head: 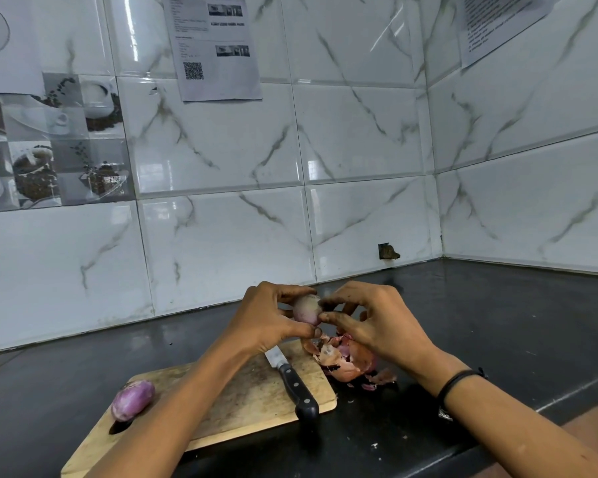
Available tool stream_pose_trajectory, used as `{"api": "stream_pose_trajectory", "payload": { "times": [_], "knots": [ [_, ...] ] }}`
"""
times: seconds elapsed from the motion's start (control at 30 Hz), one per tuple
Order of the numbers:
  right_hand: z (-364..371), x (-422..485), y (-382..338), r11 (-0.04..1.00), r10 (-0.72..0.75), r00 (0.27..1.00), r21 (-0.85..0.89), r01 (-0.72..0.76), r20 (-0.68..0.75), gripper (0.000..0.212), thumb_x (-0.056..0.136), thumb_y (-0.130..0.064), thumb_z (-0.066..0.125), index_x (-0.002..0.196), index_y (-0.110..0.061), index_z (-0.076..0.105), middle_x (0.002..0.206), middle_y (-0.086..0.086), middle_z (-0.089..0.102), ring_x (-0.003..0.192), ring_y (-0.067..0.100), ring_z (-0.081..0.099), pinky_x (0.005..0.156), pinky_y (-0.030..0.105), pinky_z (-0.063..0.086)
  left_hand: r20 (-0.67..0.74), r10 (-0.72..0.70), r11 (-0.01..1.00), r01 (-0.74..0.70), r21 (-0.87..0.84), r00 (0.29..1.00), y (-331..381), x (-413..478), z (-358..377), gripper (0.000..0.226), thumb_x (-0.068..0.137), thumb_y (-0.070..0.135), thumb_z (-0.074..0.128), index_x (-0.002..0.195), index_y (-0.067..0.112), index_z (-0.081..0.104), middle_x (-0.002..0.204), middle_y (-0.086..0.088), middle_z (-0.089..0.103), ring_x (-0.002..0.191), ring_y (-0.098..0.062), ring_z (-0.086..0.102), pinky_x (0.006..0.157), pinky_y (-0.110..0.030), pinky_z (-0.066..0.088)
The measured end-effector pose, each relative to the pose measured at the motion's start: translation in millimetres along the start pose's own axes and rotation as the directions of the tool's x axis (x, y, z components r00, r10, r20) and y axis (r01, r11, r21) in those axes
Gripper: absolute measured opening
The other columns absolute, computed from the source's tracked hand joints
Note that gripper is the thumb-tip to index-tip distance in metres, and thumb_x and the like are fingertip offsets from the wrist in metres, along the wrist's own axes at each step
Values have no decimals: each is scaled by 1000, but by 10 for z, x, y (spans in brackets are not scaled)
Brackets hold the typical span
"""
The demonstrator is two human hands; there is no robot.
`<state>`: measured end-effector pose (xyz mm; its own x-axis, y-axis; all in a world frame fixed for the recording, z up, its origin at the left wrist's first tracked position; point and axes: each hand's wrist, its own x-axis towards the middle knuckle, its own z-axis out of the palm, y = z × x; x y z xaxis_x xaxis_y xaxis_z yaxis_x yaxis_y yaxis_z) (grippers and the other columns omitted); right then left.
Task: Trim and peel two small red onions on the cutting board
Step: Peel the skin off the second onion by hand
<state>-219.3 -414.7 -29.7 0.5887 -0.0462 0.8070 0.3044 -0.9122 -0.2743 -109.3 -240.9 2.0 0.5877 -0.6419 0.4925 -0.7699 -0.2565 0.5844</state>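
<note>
Head view: we've got the small pale-purple red onion [306,309] lifted above the far edge of the worn wooden cutting board [252,405]. Our left hand [270,317] is curled round it and our right hand [372,322] is pinching at its skin. The second, glossy purple onion [133,400] sits on the board's near-left corner. Careful: the black-handled kitchen knife [296,386] overhangs the board between our forearms, so a stray arm could knock it. A slick bulb could also squirt onto the dark tabletop [497,322].
</note>
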Motion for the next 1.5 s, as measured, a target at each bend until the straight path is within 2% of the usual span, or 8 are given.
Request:
{"api": "stream_pose_trajectory", "payload": {
  "times": [0.2,0.5,0.8,0.93,1.07,1.2,1.33,1.5],
  "knots": [
    [-4,-19,-3,998,70,998,0,-70,-11,13,93,-39,70,99,-29,75,92,-18,71,84,2,65,75,29,55,-9,5,1000,-5,-9,1000,-19,20,39,61,59,36,96,115,30,74,104,17,74,96,7,67,90,-20,54],
    [16,-47,-28,974,213,976,65,-216,51,58,88,-84,39,107,-36,65,94,-17,73,88,3,68,81,42,57,35,32,996,-29,-81,999,19,25,107,54,60,45,93,107,40,67,107,21,71,105,-1,66,97,-38,53],
    [-22,-64,-139,902,269,952,308,-302,146,45,87,-54,72,120,-25,62,103,-14,75,93,-6,69,80,11,53,31,80,994,-78,-73,996,39,-1,74,56,63,24,94,108,40,66,103,23,70,100,5,64,94,-33,55],
    [-13,-38,-93,935,251,966,242,-258,62,52,77,-57,82,114,-26,63,100,-12,74,93,0,68,84,23,56,43,67,992,-62,-107,997,40,6,73,65,63,4,87,114,36,63,109,17,69,105,4,63,95,-26,53],
    [-28,-21,-88,972,184,980,160,-172,-70,52,70,-53,87,108,-26,63,97,-14,69,90,0,64,75,17,51,79,11,978,6,-210,997,87,26,115,56,80,-13,59,122,24,62,114,7,69,112,-5,63,81,-16,50],
    [-14,-14,-87,984,133,986,131,-119,-105,57,66,-50,91,107,-24,60,100,-12,64,92,3,62,78,24,52,158,-136,827,200,-526,978,157,35,160,28,101,11,42,113,8,67,105,-13,74,91,-20,70,86,-32,56],
    [-25,-15,-88,983,124,984,154,-104,-129,60,65,-52,91,108,-23,59,100,-12,63,93,3,61,77,20,50,276,-125,757,272,-595,953,218,11,229,50,103,49,43,106,10,74,99,-13,76,88,-24,71,89,-38,58],
    [-24,-13,-89,983,113,987,159,-94,-111,58,67,-54,88,109,-25,59,100,-13,65,94,3,62,76,21,51,267,-153,665,299,-684,951,202,23,232,43,100,39,54,110,1,71,99,-19,76,81,-22,72,75,-33,62]
  ]
}}
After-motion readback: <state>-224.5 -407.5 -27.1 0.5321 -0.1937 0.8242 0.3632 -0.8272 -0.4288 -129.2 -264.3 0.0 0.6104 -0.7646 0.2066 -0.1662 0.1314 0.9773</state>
